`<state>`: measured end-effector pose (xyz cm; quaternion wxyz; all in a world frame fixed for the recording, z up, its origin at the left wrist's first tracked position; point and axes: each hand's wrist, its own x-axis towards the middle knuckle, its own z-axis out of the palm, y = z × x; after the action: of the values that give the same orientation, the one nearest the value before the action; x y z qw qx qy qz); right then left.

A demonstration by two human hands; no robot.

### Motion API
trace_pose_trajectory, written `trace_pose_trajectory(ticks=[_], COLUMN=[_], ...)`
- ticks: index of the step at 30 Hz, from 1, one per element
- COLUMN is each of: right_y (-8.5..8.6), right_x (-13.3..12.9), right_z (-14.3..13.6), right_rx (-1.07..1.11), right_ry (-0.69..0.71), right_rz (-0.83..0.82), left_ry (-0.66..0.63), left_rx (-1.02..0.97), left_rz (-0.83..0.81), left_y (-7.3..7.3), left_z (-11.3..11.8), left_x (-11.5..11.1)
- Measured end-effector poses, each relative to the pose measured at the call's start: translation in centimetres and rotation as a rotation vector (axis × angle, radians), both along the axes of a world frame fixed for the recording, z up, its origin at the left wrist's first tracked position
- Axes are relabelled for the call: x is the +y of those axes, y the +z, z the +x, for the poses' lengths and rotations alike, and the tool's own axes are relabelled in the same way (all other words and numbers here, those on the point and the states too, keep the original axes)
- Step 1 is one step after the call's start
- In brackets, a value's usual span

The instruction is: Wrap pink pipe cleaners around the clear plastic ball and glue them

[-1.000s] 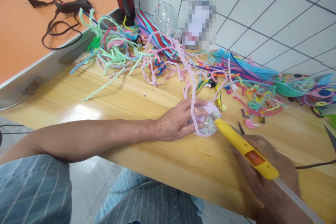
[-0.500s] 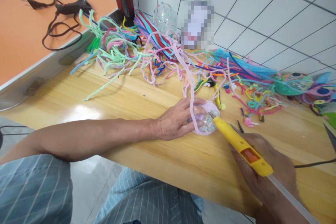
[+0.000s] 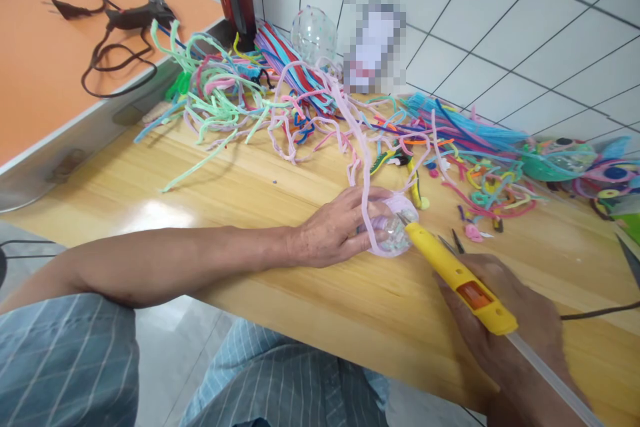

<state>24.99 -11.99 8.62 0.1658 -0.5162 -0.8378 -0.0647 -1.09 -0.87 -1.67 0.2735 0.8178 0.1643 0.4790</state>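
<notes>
My left hand [image 3: 337, 227] rests on the wooden table, its fingers closed round the left side of a clear plastic piece [image 3: 397, 235] wrapped in pale purple fuzzy stems. One long purple stem [image 3: 364, 167] loops from the piece over the fingers and up to the pile behind. In my right hand [image 3: 510, 313] is a yellow glue gun [image 3: 457, 273] with a clear glue stick [image 3: 550, 373] in its back end. The gun's metal tip is at the upper right part of the clear piece; whether it touches cannot be made out.
Behind lie tangled green stems [image 3: 215, 107], a bundle of blue stems [image 3: 460, 123] and a clear bottle part [image 3: 314, 33]. A black glue gun [image 3: 143, 13] with its cord is on the orange surface at left. Pointed metal tools [image 3: 457, 240] lie beside my right hand.
The yellow glue gun and my right hand have shifted very slightly to the left. My left hand and the wrapped piece look the same.
</notes>
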Motion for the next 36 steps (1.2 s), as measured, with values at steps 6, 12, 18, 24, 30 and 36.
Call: trace_pose_trajectory(ticks=[6, 12, 18, 24, 30, 36], right_y=[-0.4, -0.7, -1.1, -1.0, -0.8, -0.7], right_x=[-0.3, -0.5, -0.6, -0.4, -0.3, -0.3], right_z=[0.3, 0.5, 0.9, 0.6, 0.4, 0.6], right_rx=[-0.034, -0.056, -0.066, -0.074, -0.068, -0.048], right_ry=[-0.007, -0.011, -0.018, -0.017, -0.018, -0.027], right_rz=[0.006, 0.035, 0.042, 0.028, 0.043, 0.033], left_ry=[0.017, 0.026, 0.028, 0.016, 0.026, 0.034], left_rx=[-0.019, -0.019, -0.02, -0.004, -0.007, -0.002], left_rz=[0.048, 0.05, 0.052, 0.04, 0.053, 0.058], left_y=[0.2, 0.3, 0.2, 0.1, 0.1, 0.0], left_z=[-0.1, 0.0, 0.0, -0.1, 0.0, -0.1], left_x=[0.0, 0.0, -0.1, 0.0, 0.0, 0.0])
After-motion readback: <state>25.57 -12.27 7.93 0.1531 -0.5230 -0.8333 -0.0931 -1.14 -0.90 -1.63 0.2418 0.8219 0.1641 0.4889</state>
